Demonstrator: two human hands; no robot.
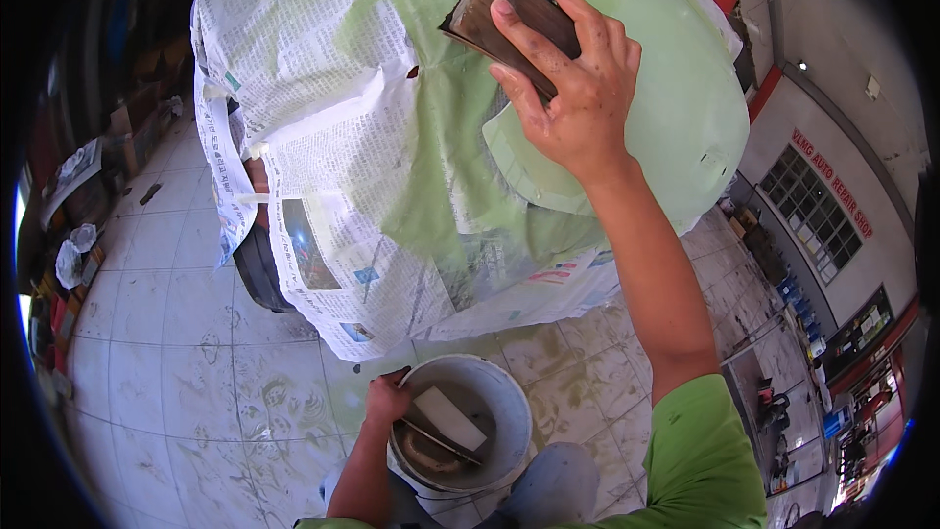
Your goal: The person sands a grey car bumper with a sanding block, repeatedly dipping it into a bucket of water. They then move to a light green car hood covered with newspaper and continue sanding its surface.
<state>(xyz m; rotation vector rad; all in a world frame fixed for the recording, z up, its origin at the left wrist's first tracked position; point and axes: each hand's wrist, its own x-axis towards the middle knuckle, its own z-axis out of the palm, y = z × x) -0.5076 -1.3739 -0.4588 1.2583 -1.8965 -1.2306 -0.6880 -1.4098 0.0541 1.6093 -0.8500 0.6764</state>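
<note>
High over the pale green painted panel (676, 78), my right hand (578, 88) grips a dark brown sanding block (514, 15). Its fingers and thumb press on the broad face of the block. Whether the block touches the panel or the masking newspaper (333, 137) beside it, I cannot tell. Down between my knees stands a whitish bucket (519, 421). My left hand (387, 399) is closed on its left rim, fingers partly hidden. Inside the bucket are a pale rectangular block (448, 416) and murky water, with a brownish curved shape (431, 453) below.
Green overspray covers part of the newspaper, which has a small tear. A black tyre-like part (262, 269) shows under its left edge. Smeared, wet-looking floor tiles (196, 372) surround the bucket. Boxes and plastic bags (73, 255) line the left; shelves with bottles (798, 304) stand right.
</note>
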